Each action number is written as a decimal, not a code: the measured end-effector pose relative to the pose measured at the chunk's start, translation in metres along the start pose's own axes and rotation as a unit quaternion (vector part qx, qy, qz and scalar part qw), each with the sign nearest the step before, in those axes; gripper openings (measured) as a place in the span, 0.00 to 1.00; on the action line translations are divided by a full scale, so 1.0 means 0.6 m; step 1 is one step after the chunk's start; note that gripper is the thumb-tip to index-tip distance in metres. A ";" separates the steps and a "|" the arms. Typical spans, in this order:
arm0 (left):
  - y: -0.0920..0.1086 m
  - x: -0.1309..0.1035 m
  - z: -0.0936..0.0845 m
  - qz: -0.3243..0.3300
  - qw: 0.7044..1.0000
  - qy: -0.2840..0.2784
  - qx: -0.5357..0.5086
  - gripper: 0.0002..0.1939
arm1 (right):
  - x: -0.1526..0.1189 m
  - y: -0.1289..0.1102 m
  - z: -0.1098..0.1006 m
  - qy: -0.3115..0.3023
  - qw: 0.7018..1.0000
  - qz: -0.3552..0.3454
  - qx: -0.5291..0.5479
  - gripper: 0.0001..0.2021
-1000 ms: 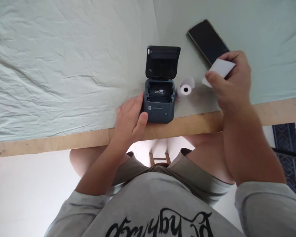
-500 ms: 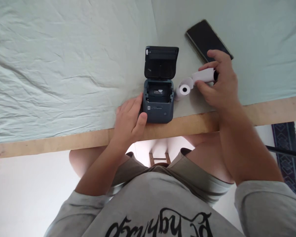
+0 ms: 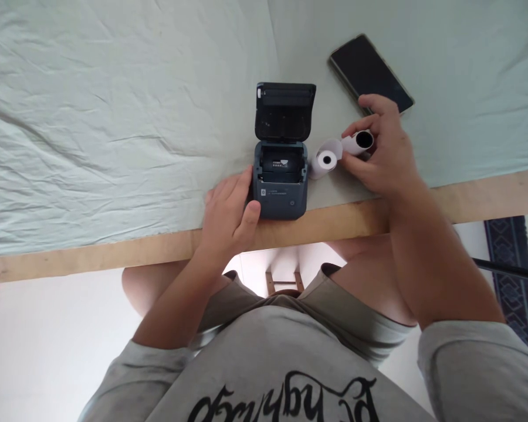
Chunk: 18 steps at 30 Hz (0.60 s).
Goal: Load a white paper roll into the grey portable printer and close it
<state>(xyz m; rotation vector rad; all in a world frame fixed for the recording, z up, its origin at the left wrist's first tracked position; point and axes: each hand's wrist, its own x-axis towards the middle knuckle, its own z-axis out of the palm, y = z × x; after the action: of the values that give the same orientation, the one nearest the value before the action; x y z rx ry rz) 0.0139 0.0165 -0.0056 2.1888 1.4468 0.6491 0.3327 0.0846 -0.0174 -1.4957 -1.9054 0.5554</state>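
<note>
A small dark blue label printer (image 3: 281,201) lies at the table's front edge with its lid (image 3: 284,111) tipped back and its paper bay exposed. Along its left side rests my left hand (image 3: 226,214), fingers stretched out, thumb by the near corner. Right of the printer stands a small white paper roll (image 3: 325,163), a strip of it curling away. That strip's loose end (image 3: 354,143) bends into a tube with a dark inside, pinched between the thumb and fingers of my right hand (image 3: 387,152). Part of the strip is hidden behind those fingers.
A black smartphone (image 3: 369,70) lies just beyond my right hand. Pale green cloth (image 3: 114,117) covers the table, with a bare wooden edge (image 3: 158,248) toward me. My legs are below that edge. A patterned dark rug (image 3: 514,264) shows at the right.
My right hand has shifted slightly left and toward me, turning the strip's curled end so its dark opening faces me more. The left hand and printer have hardly moved.
</note>
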 end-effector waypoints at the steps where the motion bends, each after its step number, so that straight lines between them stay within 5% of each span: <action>1: 0.000 0.000 0.000 0.000 1.000 0.000 -0.001 0.48 | 0.000 -0.002 -0.003 -0.011 1.000 0.006 0.001 0.42; 4: 0.002 0.001 -0.002 -0.004 1.000 -0.005 -0.008 0.47 | -0.005 -0.016 -0.017 -0.005 0.999 -0.033 -0.011 0.38; 8: 0.004 0.000 -0.006 -0.009 1.000 -0.012 -0.011 0.46 | -0.021 -0.063 -0.032 0.124 0.986 -0.106 -0.047 0.24; 11: 0.004 -0.001 -0.006 -0.008 1.000 -0.012 -0.010 0.45 | -0.039 -0.111 -0.025 0.168 0.980 -0.092 -0.061 0.11; 18: 0.005 0.001 -0.005 -0.006 1.000 -0.012 -0.018 0.48 | -0.056 -0.145 0.024 0.065 0.986 -0.042 -0.146 0.11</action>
<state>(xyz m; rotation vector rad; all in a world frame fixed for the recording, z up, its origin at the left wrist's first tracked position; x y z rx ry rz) 0.0146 0.0165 -0.0016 2.1524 1.4240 0.6378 0.2673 0.0307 0.0236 -1.5778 -1.9998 0.1398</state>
